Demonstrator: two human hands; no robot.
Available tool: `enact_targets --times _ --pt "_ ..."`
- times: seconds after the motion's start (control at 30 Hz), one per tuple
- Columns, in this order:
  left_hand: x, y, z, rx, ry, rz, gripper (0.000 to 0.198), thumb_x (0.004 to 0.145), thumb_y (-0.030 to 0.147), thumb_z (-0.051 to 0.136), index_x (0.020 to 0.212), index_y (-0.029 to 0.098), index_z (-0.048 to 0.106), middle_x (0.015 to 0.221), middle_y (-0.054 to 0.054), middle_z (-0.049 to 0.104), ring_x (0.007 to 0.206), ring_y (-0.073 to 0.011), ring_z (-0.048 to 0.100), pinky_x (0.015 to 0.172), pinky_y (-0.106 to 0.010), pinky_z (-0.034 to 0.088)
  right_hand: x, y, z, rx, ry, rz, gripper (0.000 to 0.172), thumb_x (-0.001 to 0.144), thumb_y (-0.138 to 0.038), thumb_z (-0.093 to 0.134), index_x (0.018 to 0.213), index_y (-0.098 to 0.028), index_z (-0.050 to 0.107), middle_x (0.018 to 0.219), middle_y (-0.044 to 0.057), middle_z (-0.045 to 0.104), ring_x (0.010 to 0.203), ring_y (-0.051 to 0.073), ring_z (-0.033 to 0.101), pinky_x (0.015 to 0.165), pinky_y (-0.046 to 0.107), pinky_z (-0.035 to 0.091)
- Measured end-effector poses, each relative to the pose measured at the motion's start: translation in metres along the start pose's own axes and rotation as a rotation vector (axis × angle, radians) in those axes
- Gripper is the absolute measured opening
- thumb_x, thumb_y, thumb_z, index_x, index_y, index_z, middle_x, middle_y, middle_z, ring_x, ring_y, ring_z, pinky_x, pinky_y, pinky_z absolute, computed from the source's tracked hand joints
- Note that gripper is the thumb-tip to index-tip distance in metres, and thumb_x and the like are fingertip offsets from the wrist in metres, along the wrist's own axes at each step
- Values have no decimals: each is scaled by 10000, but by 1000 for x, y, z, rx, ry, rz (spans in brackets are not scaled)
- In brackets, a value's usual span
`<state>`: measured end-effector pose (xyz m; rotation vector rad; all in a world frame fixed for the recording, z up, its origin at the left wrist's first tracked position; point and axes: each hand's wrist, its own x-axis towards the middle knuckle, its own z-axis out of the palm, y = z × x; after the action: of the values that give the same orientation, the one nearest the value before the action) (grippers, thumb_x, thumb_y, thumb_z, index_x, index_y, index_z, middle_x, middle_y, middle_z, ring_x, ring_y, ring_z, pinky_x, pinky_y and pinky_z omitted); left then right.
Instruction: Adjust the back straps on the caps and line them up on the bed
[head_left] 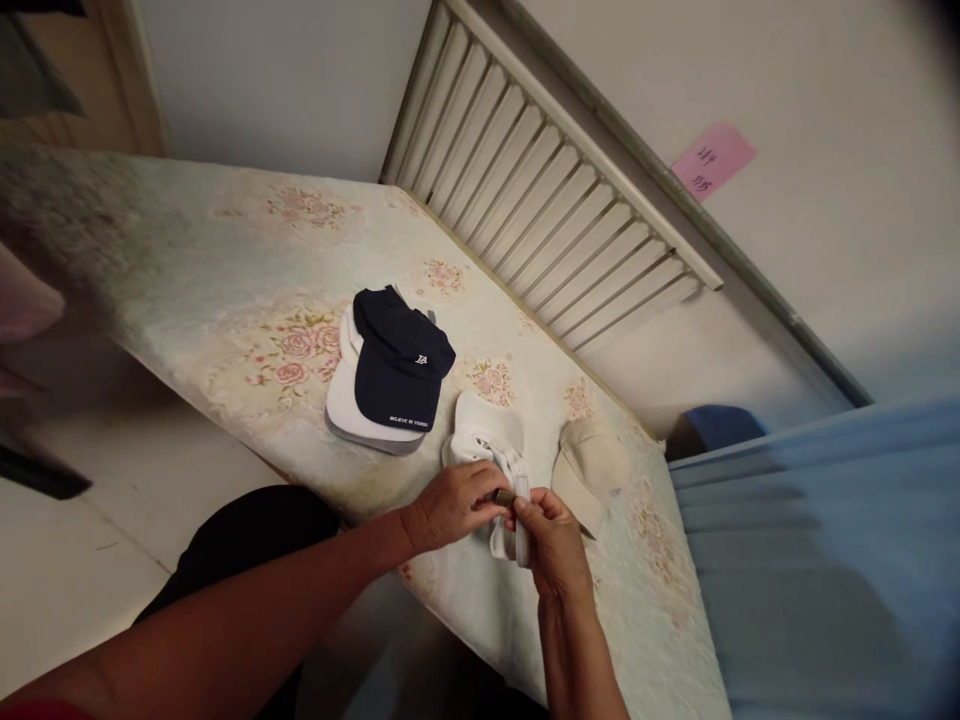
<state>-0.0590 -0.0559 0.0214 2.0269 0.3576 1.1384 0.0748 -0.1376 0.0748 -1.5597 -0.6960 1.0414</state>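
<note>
White cap (491, 415), one, over our table (187, 240). Our left hand (456, 503): pinching a small brown piece (503, 496). Our right hand (559, 540): gripping the strap (523, 548). Risk: the piece slipping, should our pinch loosen.

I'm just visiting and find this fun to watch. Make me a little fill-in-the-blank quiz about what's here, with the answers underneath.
1. The held cap, at the left hand and right hand, is ____ in colour.
2. The stack's top cap is ____ in colour.
3. The wall note, bearing handwriting, is ____ in colour.
4. In the picture, the beige cap lies to the ____ of the held cap.

Missing words: white; dark blue; pink; right.
</note>
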Motion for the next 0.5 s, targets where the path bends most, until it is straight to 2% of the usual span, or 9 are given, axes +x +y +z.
enact_targets --times 0.17,0.33,0.4,0.5 --pt "1 1 -2 7 11 11 55 835 183 548 883 165 528 830 -14 549 719 -119 491 661 -229 402 3 -22 -12 11 -58 28 264 618 -345 776 708 -182 589 671 30 704 556 122 597 572 238 475" --pt "1 0 -3 18 31 29 68 852 219 536 896 167 534 830 -17 551 707 -116 490 653 -231 406 8 -47 -21 12 -108 -42 237 671 -342 745 757 -182 592 685 24 695 565 122 605 565 234 474" --pt "1 0 -3 23 43 29 82 854 223 534 911 164 539 812 -14 546 694 -112 485 645 -229 404 10 -53 -22 -11 -142 -79 226 700 -352 720 755 -181 582 645 6 671 492 98 556 493 212 429" --pt "2 1 -4 16 55 21 78 855 214 531 910 160 539 789 -7 534 685 -108 480 638 -224 398 12 -55 -23 -113 -218 -113 218 753 -368 666 736 -175 567 537 -35 593 368 44 398 388 179 280"
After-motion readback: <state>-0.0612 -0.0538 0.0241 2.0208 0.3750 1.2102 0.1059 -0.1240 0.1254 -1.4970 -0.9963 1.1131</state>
